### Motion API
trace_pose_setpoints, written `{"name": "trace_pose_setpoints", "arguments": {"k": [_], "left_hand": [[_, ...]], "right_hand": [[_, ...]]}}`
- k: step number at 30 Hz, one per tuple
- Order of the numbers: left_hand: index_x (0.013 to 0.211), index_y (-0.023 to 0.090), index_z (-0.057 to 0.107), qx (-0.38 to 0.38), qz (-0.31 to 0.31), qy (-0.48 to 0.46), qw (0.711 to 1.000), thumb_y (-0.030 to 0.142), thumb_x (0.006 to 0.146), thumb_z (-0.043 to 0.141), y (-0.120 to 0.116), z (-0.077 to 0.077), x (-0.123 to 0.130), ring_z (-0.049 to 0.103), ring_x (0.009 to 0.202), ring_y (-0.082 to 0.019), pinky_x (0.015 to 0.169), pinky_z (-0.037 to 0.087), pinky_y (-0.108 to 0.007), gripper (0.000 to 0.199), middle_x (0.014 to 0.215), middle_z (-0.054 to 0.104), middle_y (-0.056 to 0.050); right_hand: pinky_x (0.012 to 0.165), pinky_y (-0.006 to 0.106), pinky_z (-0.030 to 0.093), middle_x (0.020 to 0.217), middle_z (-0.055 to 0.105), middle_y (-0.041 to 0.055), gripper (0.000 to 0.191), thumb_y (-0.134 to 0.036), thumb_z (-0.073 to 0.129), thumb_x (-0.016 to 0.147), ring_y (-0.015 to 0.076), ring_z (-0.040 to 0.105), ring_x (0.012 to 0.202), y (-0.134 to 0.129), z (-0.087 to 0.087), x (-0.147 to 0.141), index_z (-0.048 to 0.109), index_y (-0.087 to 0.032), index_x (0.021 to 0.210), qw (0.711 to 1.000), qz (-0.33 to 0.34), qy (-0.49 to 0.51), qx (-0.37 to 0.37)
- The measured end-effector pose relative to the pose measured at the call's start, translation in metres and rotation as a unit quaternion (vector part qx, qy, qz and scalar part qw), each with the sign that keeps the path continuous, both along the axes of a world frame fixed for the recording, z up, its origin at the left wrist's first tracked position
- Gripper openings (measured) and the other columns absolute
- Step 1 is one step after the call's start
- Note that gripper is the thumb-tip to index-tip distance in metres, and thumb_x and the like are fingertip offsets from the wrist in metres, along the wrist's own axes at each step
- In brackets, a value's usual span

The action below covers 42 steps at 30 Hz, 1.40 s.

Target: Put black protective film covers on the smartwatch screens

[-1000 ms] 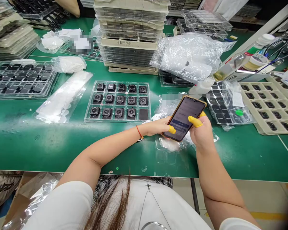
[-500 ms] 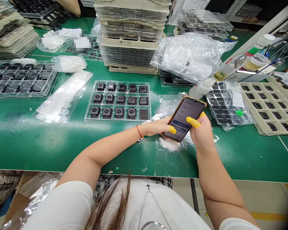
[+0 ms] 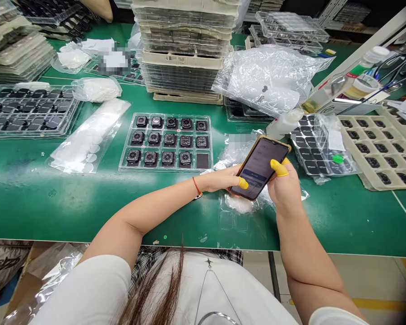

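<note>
- Smartphone in a gold-edged case: held above the green worktop in both hands, tilted, its lit screen facing up, the text on it too small to read.
- Left hand: narrow grip on the phone's lower edge, a yellow finger cot on the fingertip touching it, a red string bracelet at the wrist.
- Right hand: grip closed around the phone's right edge, the thumb in its yellow thumb cot lying on the screen.
- Under the phone: a white wad and crumpled clear plastic film, near the hands.
- Just left of the hands: a clear tray of square black smartwatch bodies in three rows, with a dark square in the last cell.
- Beyond that tray: a clear sleeve of white round film discs.
- Right of the hands: a clear bag of black pieces with a green dot sticker, then a beige tray of black units.
- Ahead: a tall stack of trays beside a bulging plastic bag.
</note>
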<state>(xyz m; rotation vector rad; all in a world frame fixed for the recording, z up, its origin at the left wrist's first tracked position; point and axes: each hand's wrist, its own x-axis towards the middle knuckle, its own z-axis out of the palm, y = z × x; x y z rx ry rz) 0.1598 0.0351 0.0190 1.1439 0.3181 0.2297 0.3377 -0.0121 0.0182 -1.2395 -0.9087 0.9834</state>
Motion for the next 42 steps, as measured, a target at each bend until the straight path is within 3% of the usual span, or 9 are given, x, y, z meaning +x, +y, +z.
{"name": "trace_pose_setpoints", "arguments": {"k": [4, 9, 15, 18, 22, 25, 28, 36, 42], "left_hand": [[0.123, 0.023, 0.047, -0.002, 0.004, 0.006, 1.0, 0.022, 0.071, 0.059, 0.0, 0.0009, -0.0011, 0.056, 0.071, -0.011, 0.056, 0.048, -0.023, 0.054, 0.096, 0.056, -0.002], [0.128, 0.025, 0.044, -0.005, -0.001, 0.0, 1.0, 0.022, 0.072, 0.058, 0.001, -0.0006, -0.0023, 0.057, 0.073, -0.012, 0.057, 0.049, -0.023, 0.057, 0.097, 0.057, -0.002], [0.118, 0.022, 0.049, -0.004, -0.002, 0.006, 1.0, 0.021, 0.069, 0.059, 0.0009, -0.0002, -0.0003, 0.054, 0.069, -0.01, 0.055, 0.047, -0.022, 0.05, 0.093, 0.055, -0.001], [0.119, 0.023, 0.049, -0.003, -0.005, 0.011, 1.0, 0.021, 0.068, 0.06, 0.0011, 0.0004, 0.0003, 0.054, 0.069, -0.01, 0.055, 0.047, -0.022, 0.052, 0.093, 0.055, -0.001], [0.125, 0.023, 0.047, -0.004, 0.004, 0.014, 1.0, 0.02, 0.069, 0.059, 0.0015, 0.0009, -0.0004, 0.057, 0.073, -0.012, 0.056, 0.048, -0.022, 0.057, 0.098, 0.057, -0.003], [0.127, 0.024, 0.045, -0.006, 0.004, 0.003, 1.0, 0.02, 0.07, 0.058, 0.0019, 0.0002, -0.0008, 0.058, 0.073, -0.012, 0.056, 0.047, -0.022, 0.059, 0.098, 0.057, -0.003], [0.124, 0.023, 0.046, -0.003, 0.0, 0.001, 1.0, 0.02, 0.07, 0.058, 0.0018, -0.0002, -0.0007, 0.057, 0.072, -0.012, 0.055, 0.047, -0.022, 0.055, 0.095, 0.057, -0.002], [0.121, 0.021, 0.049, 0.003, -0.003, 0.01, 1.0, 0.022, 0.069, 0.059, -0.0005, 0.0028, 0.0, 0.055, 0.07, -0.011, 0.056, 0.048, -0.024, 0.053, 0.095, 0.056, -0.003], [0.128, 0.026, 0.046, -0.007, 0.016, 0.007, 1.0, 0.021, 0.068, 0.06, 0.0007, 0.0019, 0.0003, 0.058, 0.075, -0.012, 0.058, 0.047, -0.022, 0.062, 0.1, 0.058, -0.003]], "right_hand": [[0.087, 0.046, 0.059, 0.098, 0.07, 0.0011, 0.022, -0.04, 0.068, 0.08, 0.0269, 0.068, 0.097, -0.0004, 0.002, -0.0006, 0.065, -0.028, 0.098, 1.0, 0.025, 0.003, 0.011], [0.093, 0.047, 0.056, 0.101, 0.07, 0.0005, 0.035, -0.027, 0.079, 0.065, 0.0284, 0.066, 0.102, -0.0001, 0.0056, -0.0015, 0.064, -0.029, 0.097, 0.999, 0.032, 0.001, 0.014], [0.078, 0.039, 0.06, 0.09, 0.069, -0.0015, 0.016, -0.036, 0.069, 0.078, 0.0208, 0.066, 0.082, 0.002, -0.0015, 0.0013, 0.068, -0.028, 0.092, 0.999, -0.016, 0.044, 0.009], [0.072, 0.036, 0.059, 0.087, 0.069, -0.0007, 0.018, -0.042, 0.067, 0.079, 0.0205, 0.066, 0.08, 0.0029, -0.0039, 0.0027, 0.068, -0.026, 0.088, 0.998, -0.041, 0.046, 0.006], [0.079, 0.04, 0.059, 0.095, 0.071, 0.0015, 0.025, -0.044, 0.068, 0.079, 0.0242, 0.067, 0.09, 0.0018, -0.0005, 0.0012, 0.067, -0.026, 0.095, 0.999, 0.018, 0.036, 0.023], [0.088, 0.041, 0.057, 0.103, 0.071, 0.0014, 0.034, -0.032, 0.079, 0.069, 0.0256, 0.067, 0.098, 0.0003, 0.0026, -0.0007, 0.066, -0.027, 0.099, 0.998, 0.045, 0.02, 0.034], [0.088, 0.041, 0.057, 0.1, 0.071, 0.0001, 0.036, -0.026, 0.08, 0.066, 0.0242, 0.067, 0.094, -0.0004, 0.0027, -0.0012, 0.067, -0.028, 0.1, 0.999, 0.022, 0.025, 0.027], [0.069, 0.033, 0.06, 0.085, 0.069, -0.001, 0.017, -0.04, 0.066, 0.081, 0.0181, 0.065, 0.075, 0.0027, -0.003, 0.0013, 0.07, -0.026, 0.09, 0.997, -0.036, 0.066, 0.007], [0.085, 0.04, 0.059, 0.098, 0.07, 0.0016, 0.018, -0.034, 0.066, 0.083, 0.025, 0.068, 0.094, -0.0013, 0.0051, -0.0008, 0.069, -0.027, 0.1, 0.996, 0.061, 0.048, 0.053]]}}
